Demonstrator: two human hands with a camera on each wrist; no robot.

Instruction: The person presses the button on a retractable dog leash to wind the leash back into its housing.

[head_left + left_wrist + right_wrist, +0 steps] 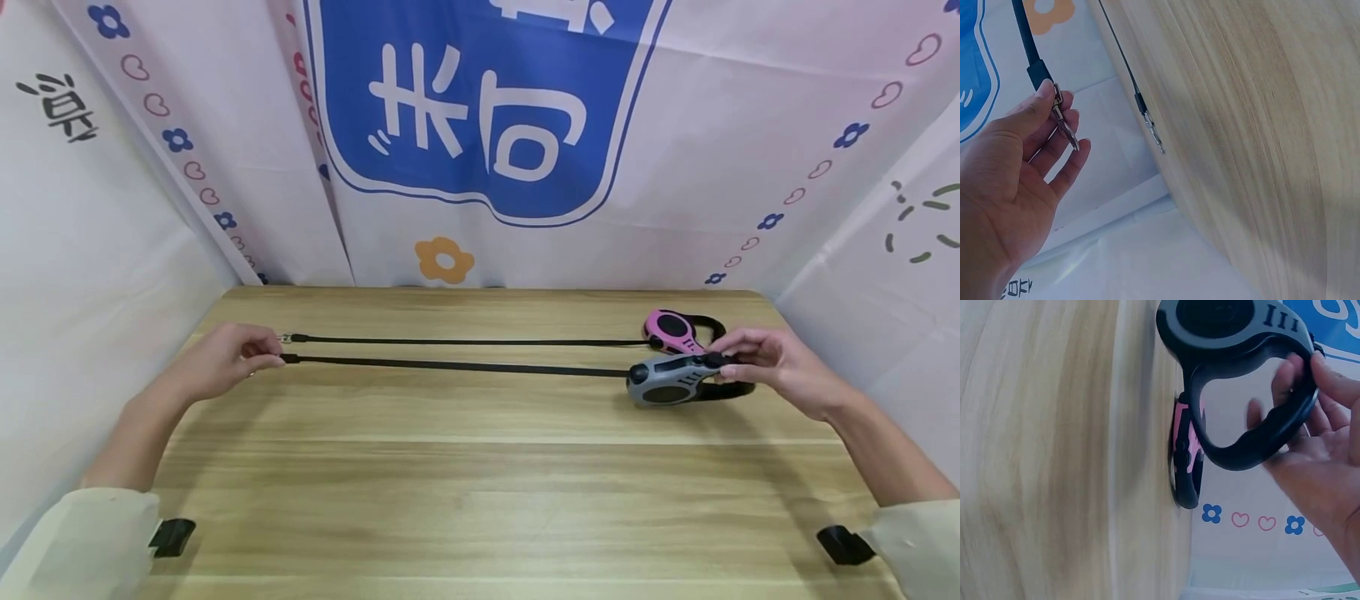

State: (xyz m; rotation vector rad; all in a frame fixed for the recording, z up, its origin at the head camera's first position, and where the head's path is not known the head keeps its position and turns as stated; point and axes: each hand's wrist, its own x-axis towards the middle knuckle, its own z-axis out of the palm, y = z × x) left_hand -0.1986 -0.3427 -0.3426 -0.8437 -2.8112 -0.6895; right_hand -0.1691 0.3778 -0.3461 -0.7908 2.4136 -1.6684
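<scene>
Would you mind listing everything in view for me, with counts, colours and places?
wooden table: one, light brown, below
grey retractable leash: one, grey and black, right
pink retractable leash: one, pink and black, behind the grey one
leash cords: two, black, running leftward
metal clips: two, metallic, cords' left ends
printed fabric walls: mostly white, back and sides
black devices: two, black, near sleeves
sleeves: two, pale, lower corners
left hand: one, bare, pinching grey leash's cord end
right hand: one, bare, holding its handle

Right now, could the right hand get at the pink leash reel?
Probably not yet: the right hand holds the gray leash reel, and in the head view that reel sits just in front of the pink leash reel. With that grip freed, the pink one looks close enough to reach.
</scene>
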